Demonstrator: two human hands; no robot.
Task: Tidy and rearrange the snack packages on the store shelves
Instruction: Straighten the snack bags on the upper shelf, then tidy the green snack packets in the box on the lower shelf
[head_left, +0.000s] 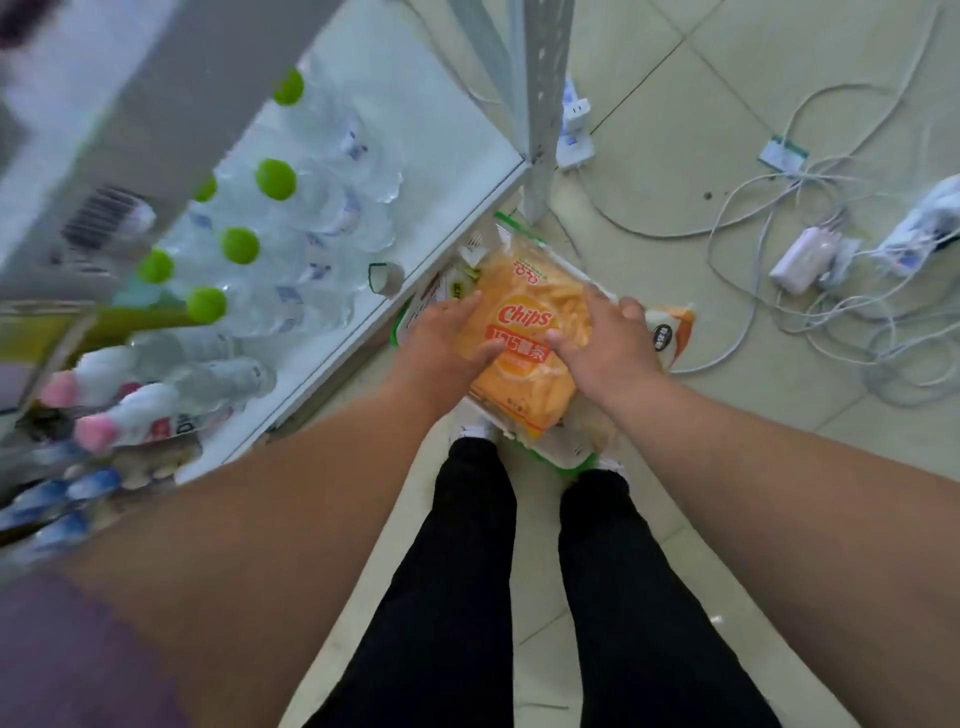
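We clasp the puffy orange plastic chips bag (524, 343), atop a stack of packages beside the shelf, between our left hand (447, 338) and right hand (605, 340), fingers curled round its edges, judging it light, slippery, crushable.

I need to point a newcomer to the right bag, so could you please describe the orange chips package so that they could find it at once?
Start at the white shelf carrying green-capped water bottles; on the floor beside its corner post lies a pile of snack bags. The orange chips package lies on top, between the left hand and right hand. Unlike the white, green-edged bags beneath, it reads "Chips" in red.
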